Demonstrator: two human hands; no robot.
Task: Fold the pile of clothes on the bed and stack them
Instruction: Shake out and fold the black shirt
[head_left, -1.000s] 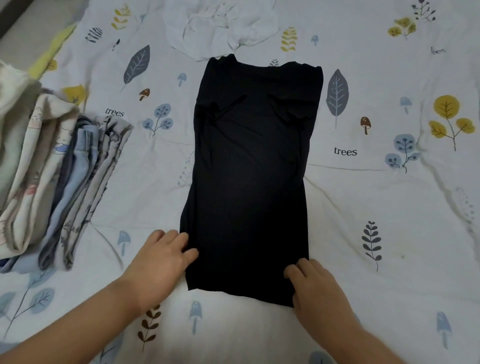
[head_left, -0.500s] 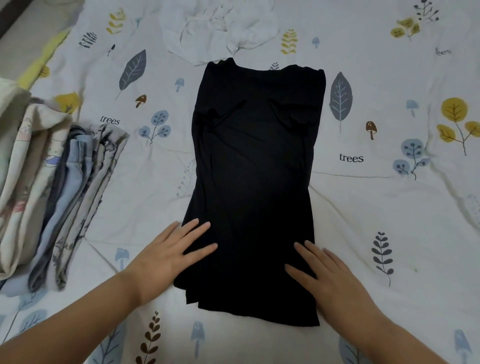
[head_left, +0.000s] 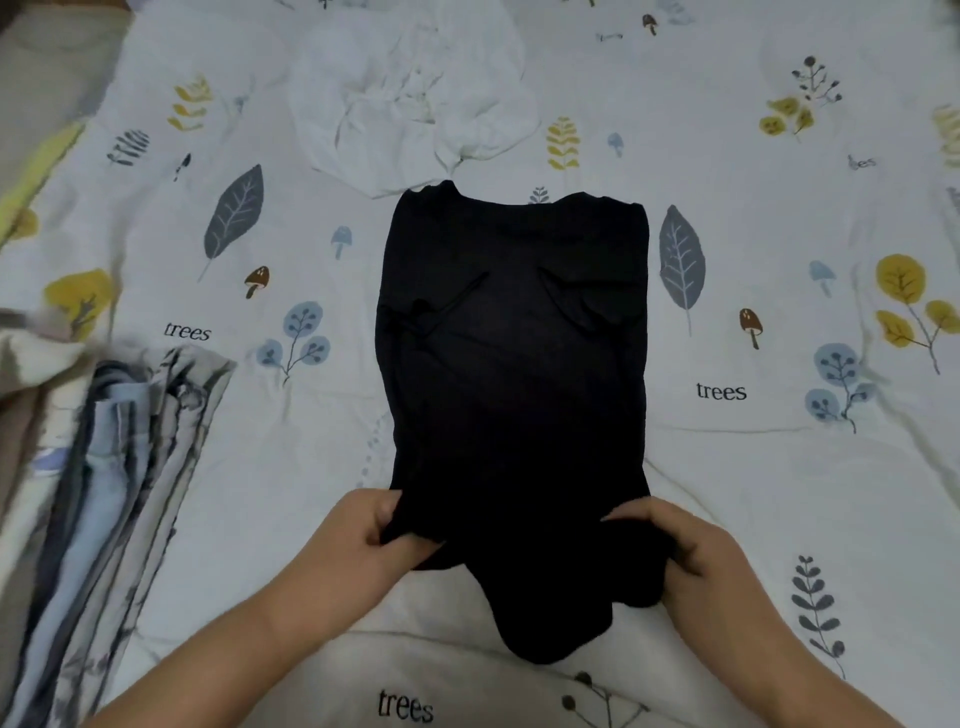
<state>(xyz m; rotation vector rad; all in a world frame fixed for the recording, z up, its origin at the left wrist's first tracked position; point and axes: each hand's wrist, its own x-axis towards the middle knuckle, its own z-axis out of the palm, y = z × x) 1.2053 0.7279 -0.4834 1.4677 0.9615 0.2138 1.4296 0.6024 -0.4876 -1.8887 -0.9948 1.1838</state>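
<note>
black shirt (head_left: 514, 395): lies lengthwise in the middle of the bed sheet (head_left: 779, 493), neck end away from the person, both sleeves folded in over the chest so the sides run nearly straight. its near end is lifted off the sheet and bunched, with a fold of cloth sagging down between the two hands.
left hand (head_left: 363, 545): fingers curled, thumb on top, pinching the near left corner of the black shirt and raising it a little above the sheet.
right hand (head_left: 691, 561): fingers curled round the near right corner of the black shirt, thumb over the top of the cloth, holding a gathered wad of it.
folded pile (head_left: 119, 467): a stack of folded clothes at the left edge of the view, in pale blue, dark grey and a grey marbled print, lying on the sheet well apart from the black shirt.
white garment (head_left: 410, 98): crumpled and unfolded, on the sheet just beyond the neck of the black shirt, its near edge almost touching the collar.
bed sheet: white, printed with leaves, mushrooms, small trees and the word "trees"; creased round the shirt.
forearms: both bare, reaching in from the bottom edge of the view.
</note>
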